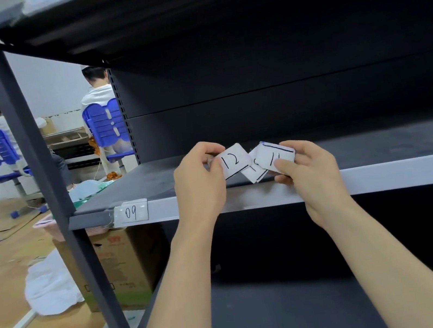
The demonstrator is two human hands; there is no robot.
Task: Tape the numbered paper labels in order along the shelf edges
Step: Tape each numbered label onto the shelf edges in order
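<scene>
A white paper label marked 09 (131, 212) lies flat under clear tape at the left end of the grey shelf edge (383, 176). Above that edge, the left hand (198, 184) pinches a label marked 12 (233, 160) and the right hand (312, 176) pinches a label marked 11 (275, 154). A third label (252, 172), its number mostly hidden, is tucked between them.

Only hands and arms in shot. Left hand (198, 184) is bare, with the back of the hand and the knuckles showing, and the wrist is bare. Right hand (314, 176) is bare too, thumb and back of hand showing, wrist bare. Left forearm (175, 299) is bare along its whole visible length, slim and smooth. Right forearm (384, 264) is the same: bare, slim, smooth. Both forearms look long and widen toward the bottom edge, stretched by the wide-angle lens. Upper arms and clothing are out of frame.
</scene>
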